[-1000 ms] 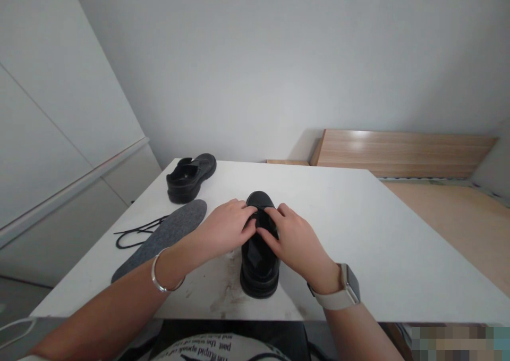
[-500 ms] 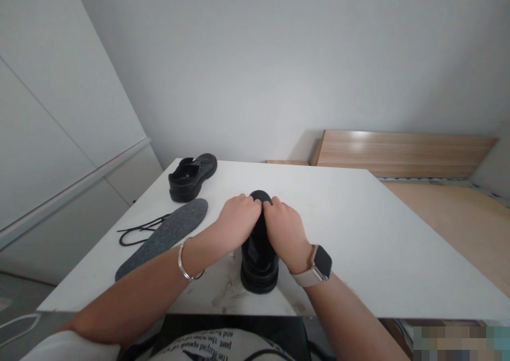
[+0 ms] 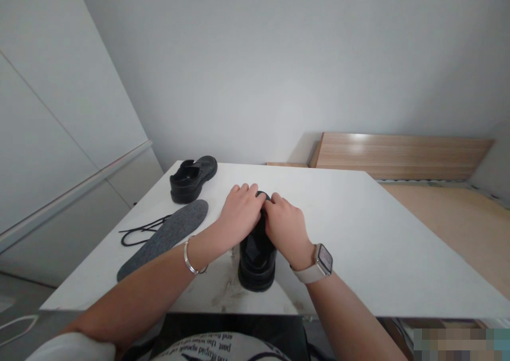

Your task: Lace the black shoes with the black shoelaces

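Note:
A black shoe point(image 3: 257, 272) stands near the front edge of the white table, heel toward me and toe pointing away. My left hand point(image 3: 241, 210) is closed over the left side of its upper, with the thumb near the middle. On the other side my right hand point(image 3: 287, 224) grips the upper close to the tongue. Both hands hide most of the front of the shoe, so the exact part pinched is hard to see. Left of my hands lie a grey insole point(image 3: 167, 236) and a black shoelace point(image 3: 135, 242), partly under the insole.
A second black shoe point(image 3: 187, 183) sits at the table's far left corner. Brownish smudges mark the white table point(image 3: 350, 254) near its front edge. Beyond the right edge is a bed frame with a wooden headboard point(image 3: 402, 153); a grey wall rises behind.
My left hand has shifted slightly, its fingers lifted and spread a little more over the shoe's upper. My right hand has moved barely, still on the shoe.

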`<state>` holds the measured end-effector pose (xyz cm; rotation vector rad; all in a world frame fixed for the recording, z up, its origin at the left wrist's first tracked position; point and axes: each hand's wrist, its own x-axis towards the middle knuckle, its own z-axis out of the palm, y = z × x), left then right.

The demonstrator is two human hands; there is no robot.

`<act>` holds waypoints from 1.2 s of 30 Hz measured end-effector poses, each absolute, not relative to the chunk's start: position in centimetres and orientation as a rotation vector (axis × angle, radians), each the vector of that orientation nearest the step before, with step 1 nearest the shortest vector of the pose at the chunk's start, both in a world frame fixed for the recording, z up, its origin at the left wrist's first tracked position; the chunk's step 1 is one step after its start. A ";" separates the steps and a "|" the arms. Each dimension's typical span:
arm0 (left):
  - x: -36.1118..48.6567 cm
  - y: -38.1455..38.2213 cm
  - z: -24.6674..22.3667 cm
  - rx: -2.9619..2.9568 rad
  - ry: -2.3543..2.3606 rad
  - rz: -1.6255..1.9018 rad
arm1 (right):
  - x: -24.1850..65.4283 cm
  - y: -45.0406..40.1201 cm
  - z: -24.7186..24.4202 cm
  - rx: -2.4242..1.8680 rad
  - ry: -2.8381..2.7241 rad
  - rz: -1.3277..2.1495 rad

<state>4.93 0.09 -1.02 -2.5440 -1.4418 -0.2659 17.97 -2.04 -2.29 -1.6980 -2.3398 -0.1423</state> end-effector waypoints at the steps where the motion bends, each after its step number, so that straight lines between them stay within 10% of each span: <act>1: 4.7 0.0 -0.6 -2.535 -1.423 -0.406 | 18.1 -1.9 -2.1 -1.638 -2.271 -0.124; 12: 2.1 -1.9 7.3 -2.098 -0.845 -2.359 | 18.0 -2.0 5.7 -0.652 -1.410 0.223; 36: 3.3 -2.4 6.0 -2.905 -0.793 -2.695 | 16.2 -2.3 6.7 -0.453 -1.382 0.615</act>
